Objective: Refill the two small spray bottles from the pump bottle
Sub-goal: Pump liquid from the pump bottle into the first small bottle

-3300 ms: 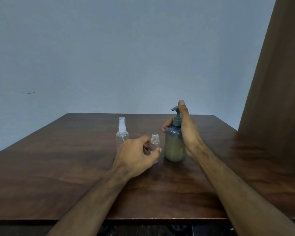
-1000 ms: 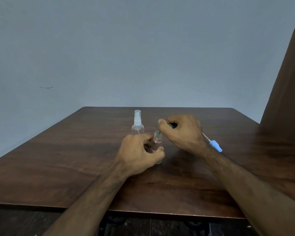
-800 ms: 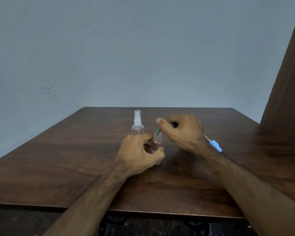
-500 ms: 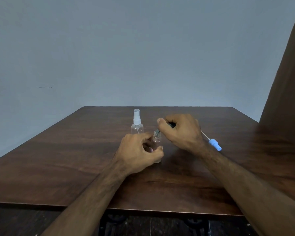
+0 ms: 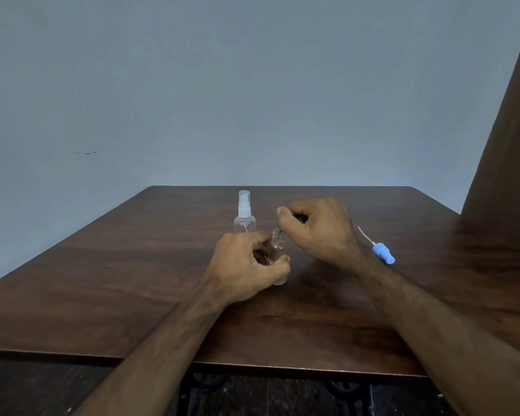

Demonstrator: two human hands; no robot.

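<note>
The open small spray bottle [image 5: 278,256] stands on the table [image 5: 132,280], just in front of the capped spray bottle [image 5: 244,219], gripped by the left hand [image 5: 246,267]; the right hand [image 5: 318,232], closed around the mostly hidden pump bottle, should keep its nozzle [image 5: 277,232] centred over that neck and press gently.

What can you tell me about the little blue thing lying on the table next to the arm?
The blue spray cap is a small light-blue plastic sprayer top with a thin whitish tube sticking out of one end. It is off its bottle and lies on its side on the dark wooden table, tube pointing away toward the wall. It sits just right of the right hand's wrist. Nothing holds it.
</note>
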